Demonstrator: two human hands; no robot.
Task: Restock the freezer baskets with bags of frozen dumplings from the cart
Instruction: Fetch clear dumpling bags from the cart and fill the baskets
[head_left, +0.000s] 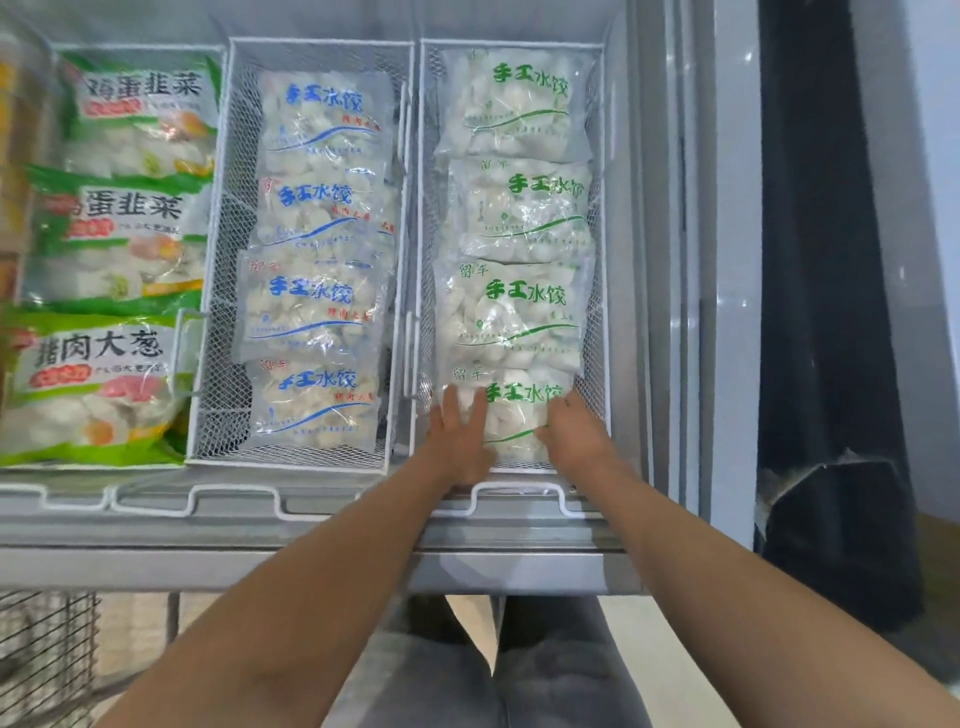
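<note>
A clear bag of dumplings with green lettering (519, 410) lies at the near end of the right wire basket (605, 291). My left hand (460, 441) rests flat on its left part with fingers spread and straight. My right hand (574, 434) presses on its right edge, fingers against the bag by the basket wall. Three more green-lettered bags (514, 218) lie in a row behind it. The middle basket (223, 291) holds several blue-lettered bags (317, 291).
The left basket holds green printed bags (119, 228). The freezer's front rim (311, 551) runs under my forearms. The wire cart (41, 654) shows at lower left. A dark panel (831, 312) stands to the right of the freezer.
</note>
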